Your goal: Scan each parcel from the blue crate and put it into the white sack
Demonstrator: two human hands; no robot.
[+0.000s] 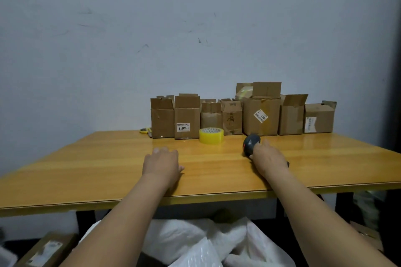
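My right hand (pixel 268 159) grips a dark handheld scanner (pixel 250 143) that lies on the wooden table (pixel 108 169), its head pointing toward the boxes. On the tabletop to the left rests my left hand (pixel 161 163), palm down and holding nothing. The white sack (pixel 195 243) sits crumpled on the floor below the table's front edge, between my forearms. A cardboard parcel (pixel 45 249) with a label lies at the lower left on the floor. No blue crate is in view.
A row of open cardboard boxes (pixel 238 115) lines the table's back edge against the wall. A yellow tape roll (pixel 211 135) stands in front of them, and a yellow-handled tool (pixel 145 130) lies at their left end. Another box (pixel 366 234) shows at the lower right.
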